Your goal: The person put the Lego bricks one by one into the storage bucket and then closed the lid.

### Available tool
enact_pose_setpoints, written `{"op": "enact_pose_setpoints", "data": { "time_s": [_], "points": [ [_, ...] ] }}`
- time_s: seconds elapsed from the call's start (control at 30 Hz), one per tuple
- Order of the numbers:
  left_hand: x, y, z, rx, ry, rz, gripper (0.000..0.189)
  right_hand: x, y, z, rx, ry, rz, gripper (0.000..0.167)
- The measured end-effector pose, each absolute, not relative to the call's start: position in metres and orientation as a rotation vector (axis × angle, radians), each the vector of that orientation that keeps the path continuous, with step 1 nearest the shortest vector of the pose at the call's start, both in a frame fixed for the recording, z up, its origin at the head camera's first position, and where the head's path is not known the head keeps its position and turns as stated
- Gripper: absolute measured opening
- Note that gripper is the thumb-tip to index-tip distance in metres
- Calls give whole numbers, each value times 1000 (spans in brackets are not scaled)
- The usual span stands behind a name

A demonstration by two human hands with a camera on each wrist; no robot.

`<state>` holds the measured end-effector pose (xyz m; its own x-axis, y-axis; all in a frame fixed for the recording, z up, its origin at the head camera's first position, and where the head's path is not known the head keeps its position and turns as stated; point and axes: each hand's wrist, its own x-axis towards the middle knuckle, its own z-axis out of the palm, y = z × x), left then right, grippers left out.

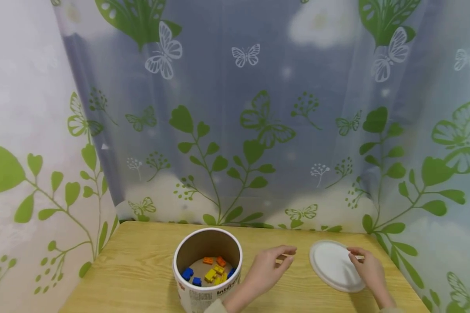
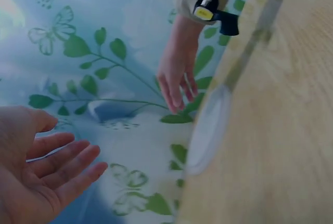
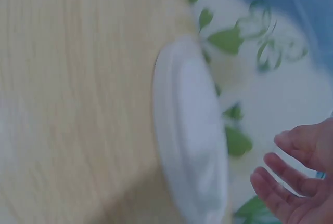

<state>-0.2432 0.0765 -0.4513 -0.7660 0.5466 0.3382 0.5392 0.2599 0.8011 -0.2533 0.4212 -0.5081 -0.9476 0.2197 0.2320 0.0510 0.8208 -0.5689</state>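
Observation:
A round white lid (image 1: 334, 266) lies flat on the wooden table, right of the middle. Over its right edge in the head view hovers my right hand (image 1: 370, 270), fingers loosely bent and nothing in them; the right wrist view shows a gap between that hand (image 3: 299, 177) and the lid (image 3: 190, 130). My left hand (image 1: 267, 267) is held in the air between the lid and a white tub (image 1: 197, 298), fingers relaxed and holding nothing. Inside the open tub lie yellow bricks (image 1: 210, 275), orange bricks (image 1: 221, 261) and blue bricks (image 1: 187, 273).
The wooden table (image 1: 137, 265) ends against a hanging curtain (image 1: 227, 174) printed with green leaves and butterflies, which also covers both sides. Printed lettering marks the tub's outer wall. The right wrist wears a dark strapped device (image 2: 208, 11).

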Motion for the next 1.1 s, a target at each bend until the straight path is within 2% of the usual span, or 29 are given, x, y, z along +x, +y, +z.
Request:
{"op": "enact_pose_setpoints", "data": {
  "time_s": [0.2,0.5,0.8,1.1],
  "points": [
    [-254,98,-488,931,2355,1699,28,-255,449,-525,-314,-2716,763,35],
    [-269,123,-533,622,2290,1885,19,-257,461,-539,-484,-2792,742,37],
    [-275,130,-551,483,2233,1893,21,-251,460,-546,-473,-2748,757,33],
    [-278,133,-555,359,2241,1910,17,-250,449,-550,-458,-2716,800,22]
  ]
}}
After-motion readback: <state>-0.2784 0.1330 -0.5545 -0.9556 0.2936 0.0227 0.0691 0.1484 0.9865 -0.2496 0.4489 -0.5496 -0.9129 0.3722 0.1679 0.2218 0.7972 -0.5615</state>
